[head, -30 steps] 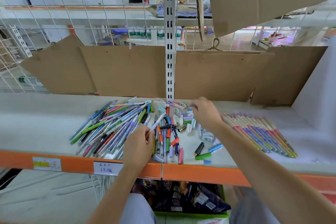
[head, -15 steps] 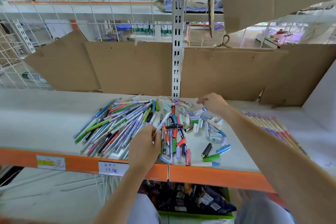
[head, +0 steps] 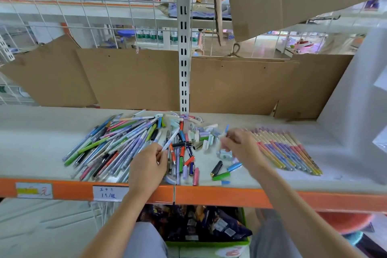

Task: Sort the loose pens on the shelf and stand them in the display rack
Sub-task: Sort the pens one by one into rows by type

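Left hand [head: 149, 164]: gripping a white pen [head: 170, 140], tip slanting up and right over the pile.
Right hand [head: 240, 145]: fingers curling round a small pale piece, blurred, can't tell what; hovering just above the loose caps [head: 204, 134].
Pen pile [head: 109, 148]: lying fanned on the shelf [head: 37, 142], left of centre.
Sorted row [head: 287, 151]: pens lying side by side, right of the right hand.
Shelf edge: orange, two paper labels [head: 110, 193] sticking on it.
Back: cardboard sheets [head: 134, 77] leaning behind a slotted upright [head: 184, 52].
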